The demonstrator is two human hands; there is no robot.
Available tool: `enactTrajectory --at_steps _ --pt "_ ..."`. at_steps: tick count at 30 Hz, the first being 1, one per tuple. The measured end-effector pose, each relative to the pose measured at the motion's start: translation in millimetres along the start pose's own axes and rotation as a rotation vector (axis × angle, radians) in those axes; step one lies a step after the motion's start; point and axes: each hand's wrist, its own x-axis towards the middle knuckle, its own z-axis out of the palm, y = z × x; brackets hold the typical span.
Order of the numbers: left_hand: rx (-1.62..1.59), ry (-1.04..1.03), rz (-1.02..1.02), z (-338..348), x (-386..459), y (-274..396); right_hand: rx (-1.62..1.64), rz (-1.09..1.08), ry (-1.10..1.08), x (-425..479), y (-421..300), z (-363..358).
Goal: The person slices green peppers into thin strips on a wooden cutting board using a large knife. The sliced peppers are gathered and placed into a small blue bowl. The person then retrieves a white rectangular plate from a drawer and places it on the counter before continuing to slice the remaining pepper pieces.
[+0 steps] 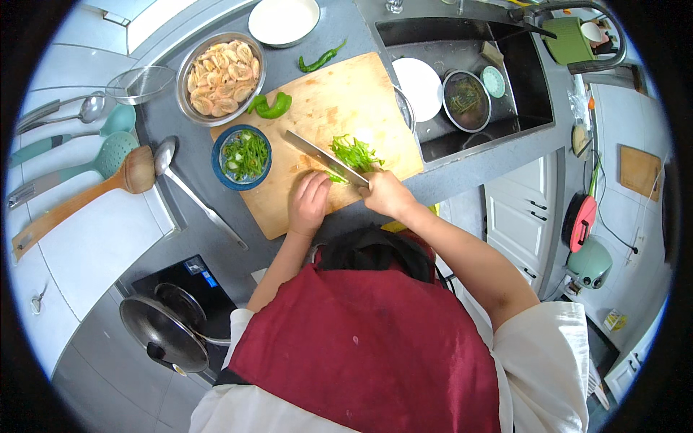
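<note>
My right hand (387,195) grips the handle of a kitchen knife (325,158), its blade slanting up and left over the wooden cutting board (346,103). Bent fingers of my left hand (309,201) rest at the board's near side, left of the blade, against a piece of green pepper (335,177). Beyond the blade lies a pile of green pepper strips (355,152). A blue-rimmed bowl (217,162) on the board's left holds sliced green pepper (246,156). Above it sits a larger pepper piece (272,106). What my left fingertips hold is partly hidden.
A metal bowl of shrimp (224,78), a white bowl (284,21) and a whole green chilli (322,57) stand behind the board. The black sink (433,38) is at right with dishes. A metal spoon (195,195) lies left; a lidded pan (162,330) sits lower left.
</note>
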Motion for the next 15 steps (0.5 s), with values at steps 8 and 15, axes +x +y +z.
enactTrajectory --at_steps 8,15 --pt "0.018 -0.004 0.045 -1.9 -4.7 -2.4 -0.236 -0.008 0.038 -41.3 -9.1 -6.4" --pt "0.078 -0.019 0.075 -0.9 -3.9 -1.2 -0.287 0.052 -0.004 -48.6 -11.0 -4.2"
